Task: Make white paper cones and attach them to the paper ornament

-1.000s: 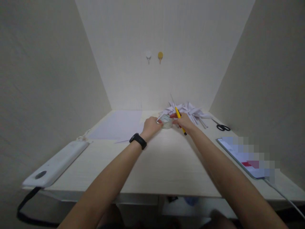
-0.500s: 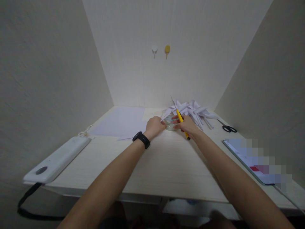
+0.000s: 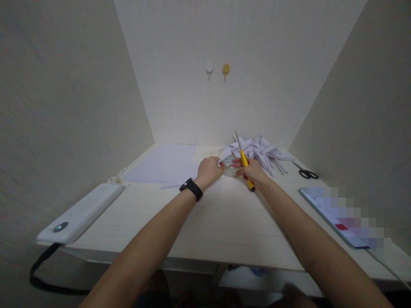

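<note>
Both hands reach to the far middle of the pale wooden desk (image 3: 224, 222). My left hand (image 3: 209, 170), with a black watch on its wrist, grips the left side of a clear tape roll (image 3: 230, 167). My right hand (image 3: 253, 171) touches the roll's right side and holds a yellow utility knife (image 3: 244, 164) with its thin blade pointing up. A heap of folded white paper pieces (image 3: 260, 150) lies just behind the hands.
White paper sheets (image 3: 163, 167) lie at the back left. A white power strip (image 3: 80, 214) with a black cord sits at the left edge. Black scissors (image 3: 305, 172) rest at the back right, a tablet (image 3: 340, 214) at the right. Two hooks (image 3: 217, 69) hang on the back wall.
The hands stay on the tape roll. The knife has tilted a little more upright. The view has shifted slightly as the head moved.
</note>
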A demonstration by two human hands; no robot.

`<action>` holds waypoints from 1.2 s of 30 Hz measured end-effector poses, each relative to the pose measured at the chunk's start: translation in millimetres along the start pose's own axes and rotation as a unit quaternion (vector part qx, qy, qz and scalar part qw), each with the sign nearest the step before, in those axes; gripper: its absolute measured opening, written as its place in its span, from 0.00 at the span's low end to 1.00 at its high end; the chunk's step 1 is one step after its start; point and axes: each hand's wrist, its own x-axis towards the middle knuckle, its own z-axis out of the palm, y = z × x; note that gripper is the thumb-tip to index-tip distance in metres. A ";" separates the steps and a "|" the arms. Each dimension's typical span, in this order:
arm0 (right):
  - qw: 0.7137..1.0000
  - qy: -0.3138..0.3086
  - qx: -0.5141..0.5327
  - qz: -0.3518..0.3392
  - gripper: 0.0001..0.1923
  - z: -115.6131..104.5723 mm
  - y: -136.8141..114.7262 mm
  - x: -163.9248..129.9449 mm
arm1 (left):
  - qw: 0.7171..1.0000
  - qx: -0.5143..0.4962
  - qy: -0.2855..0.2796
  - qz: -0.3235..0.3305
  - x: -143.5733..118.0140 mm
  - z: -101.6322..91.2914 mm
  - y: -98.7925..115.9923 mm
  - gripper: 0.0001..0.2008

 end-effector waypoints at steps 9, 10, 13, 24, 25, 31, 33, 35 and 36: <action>1.000 0.006 0.019 0.022 0.26 0.5 1.9 1.1 | 0.997 -0.038 -0.025 0.066 2.6 2.2 -7.5 0.15; 1.000 0.004 0.017 0.023 0.26 0.2 2.0 0.9 | 0.997 -0.044 -0.021 0.067 3.3 3.6 -9.0 0.16; 1.000 0.008 0.011 0.017 0.24 -1.3 2.6 1.2 | 0.996 -0.050 -0.010 0.075 4.9 7.5 -12.4 0.16; 0.950 -0.018 -0.311 0.032 0.08 -0.2 -41.4 57.7 | 0.986 0.048 0.000 0.162 -11.1 -2.5 -3.3 0.15; 0.940 -0.031 -0.337 0.035 0.09 5.3 -48.0 64.7 | 0.984 0.061 -0.001 0.167 -12.5 -4.0 -3.3 0.15; 0.846 -0.120 -0.519 0.021 0.15 43.1 -64.9 87.8 | 0.971 0.129 -0.013 0.203 -11.0 -5.1 -11.8 0.13; 0.835 -0.127 -0.535 0.024 0.13 50.2 -64.5 89.9 | 0.965 0.147 -0.015 0.218 -9.1 -4.4 -14.1 0.12; 0.825 -0.136 -0.548 0.028 0.12 54.0 -64.4 91.0 | 0.961 0.159 -0.016 0.226 -7.7 -4.5 -14.6 0.13; 0.820 -0.140 -0.553 0.031 0.11 55.1 -64.8 91.6 | 0.959 0.164 -0.017 0.230 -7.3 -4.9 -14.2 0.14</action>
